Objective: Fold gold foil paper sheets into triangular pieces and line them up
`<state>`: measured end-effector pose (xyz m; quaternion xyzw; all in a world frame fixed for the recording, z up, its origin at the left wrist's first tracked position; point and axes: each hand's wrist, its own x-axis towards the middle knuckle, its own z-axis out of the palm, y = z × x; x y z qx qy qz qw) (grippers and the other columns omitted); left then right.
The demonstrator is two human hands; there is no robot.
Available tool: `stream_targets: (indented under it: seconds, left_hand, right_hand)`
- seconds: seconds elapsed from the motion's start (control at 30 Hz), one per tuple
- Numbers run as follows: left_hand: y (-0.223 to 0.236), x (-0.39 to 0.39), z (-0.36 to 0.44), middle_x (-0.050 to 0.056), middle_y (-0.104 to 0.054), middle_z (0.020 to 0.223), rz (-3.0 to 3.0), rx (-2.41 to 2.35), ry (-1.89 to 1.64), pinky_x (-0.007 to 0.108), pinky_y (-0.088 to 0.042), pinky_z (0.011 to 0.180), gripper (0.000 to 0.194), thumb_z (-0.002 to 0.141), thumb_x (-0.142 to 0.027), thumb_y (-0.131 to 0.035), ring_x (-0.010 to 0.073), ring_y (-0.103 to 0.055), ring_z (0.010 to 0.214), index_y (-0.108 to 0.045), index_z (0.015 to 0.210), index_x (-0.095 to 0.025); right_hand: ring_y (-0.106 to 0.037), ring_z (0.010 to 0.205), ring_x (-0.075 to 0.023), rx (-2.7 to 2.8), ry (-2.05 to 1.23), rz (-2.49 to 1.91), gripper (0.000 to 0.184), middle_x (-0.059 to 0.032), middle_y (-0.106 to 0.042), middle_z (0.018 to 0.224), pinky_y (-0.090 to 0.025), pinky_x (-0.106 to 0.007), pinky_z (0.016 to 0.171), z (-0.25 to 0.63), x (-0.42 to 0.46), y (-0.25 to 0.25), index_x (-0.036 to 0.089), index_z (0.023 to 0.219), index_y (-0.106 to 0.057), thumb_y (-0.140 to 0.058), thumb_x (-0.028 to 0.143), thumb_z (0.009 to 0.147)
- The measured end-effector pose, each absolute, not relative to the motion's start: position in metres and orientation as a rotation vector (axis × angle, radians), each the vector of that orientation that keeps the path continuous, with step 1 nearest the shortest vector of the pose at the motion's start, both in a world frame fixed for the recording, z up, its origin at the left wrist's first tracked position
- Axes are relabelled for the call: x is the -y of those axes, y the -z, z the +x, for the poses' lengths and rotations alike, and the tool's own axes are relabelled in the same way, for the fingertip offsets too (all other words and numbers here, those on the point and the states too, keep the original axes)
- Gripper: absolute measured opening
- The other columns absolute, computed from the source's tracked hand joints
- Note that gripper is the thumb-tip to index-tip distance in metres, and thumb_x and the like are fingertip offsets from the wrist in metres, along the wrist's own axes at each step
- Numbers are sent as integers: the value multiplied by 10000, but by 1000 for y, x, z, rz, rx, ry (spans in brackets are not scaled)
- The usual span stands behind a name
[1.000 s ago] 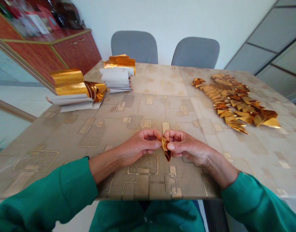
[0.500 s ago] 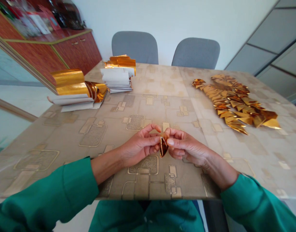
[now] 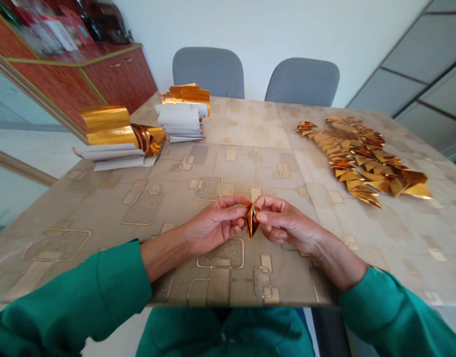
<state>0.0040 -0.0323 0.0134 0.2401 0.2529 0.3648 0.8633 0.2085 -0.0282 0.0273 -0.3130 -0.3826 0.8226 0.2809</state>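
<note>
Between my hands, a small folded piece of gold foil paper (image 3: pixel 252 223) points downward, held just above the near part of the table. My left hand (image 3: pixel 216 223) pinches its left side between thumb and fingers. From the other side, my right hand (image 3: pixel 283 218) grips it with thumb and forefinger, the remaining fingers curled below. A narrow opening between its shiny faces shows near the top. The fingertips cover its upper edges.
A long pile of folded gold foil pieces (image 3: pixel 354 153) lies at the right. Stacks of gold-and-white paper sheets (image 3: pixel 181 121) and curled gold sheets (image 3: pixel 109 129) sit at the back left of the patterned table (image 3: pixel 146 208). Two grey chairs (image 3: pixel 207 72) stand behind.
My left thumb and forefinger have closed onto the upper left of the gold paper. The piece has turned slightly and its tip sits a little higher. My right hand has barely moved.
</note>
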Motion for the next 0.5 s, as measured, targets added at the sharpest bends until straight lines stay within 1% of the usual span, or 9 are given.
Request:
stream_targets:
  seconds: [0.07,0.17,0.23,0.3,0.4,0.5]
  left_hand:
    - [-13,32,4,11,-700,768,514,-520,-769,122,-538,598,166,759,-105,-798,48,-637,600,-715,900,-132]
    - [-13,33,6,25,-700,784,555,-509,-790,142,-538,622,181,729,-134,-833,69,-647,648,-721,871,-125]
    - [-13,34,7,25,-700,789,580,-512,-810,149,-532,626,188,716,-142,-845,80,-652,673,-725,860,-130]
    - [-14,34,7,21,-697,781,587,-521,-818,147,-521,627,187,710,-138,-847,80,-649,678,-730,855,-132]
    - [-13,33,7,19,-701,796,561,-523,-815,139,-507,623,194,704,-135,-844,67,-635,662,-737,866,-131]
    - [-11,32,6,27,-709,828,539,-529,-817,150,-513,638,231,683,-152,-857,76,-641,683,-741,883,-128]
  right_hand:
    - [-273,384,-4,989,-2249,-807,266,115,-504,535,-205,-142,383,208,28,-25,188,896,-576,-787,299,777]
    - [-299,383,-14,947,-2275,-731,193,108,-497,515,-285,-140,395,207,29,-22,179,910,-597,-727,305,844]
    - [-337,387,-23,917,-2285,-691,164,99,-519,520,-338,-143,401,206,29,-21,176,930,-606,-706,287,864]
    - [-386,396,-31,885,-2305,-664,160,83,-564,547,-379,-149,406,206,29,-20,175,938,-605,-704,278,865]
    - [-476,433,-44,866,-2333,-629,197,49,-648,642,-456,-176,447,206,28,-21,177,958,-597,-725,278,846]
    - [-506,451,-44,890,-2322,-608,221,50,-660,677,-486,-184,476,205,29,-22,180,971,-589,-739,269,835]
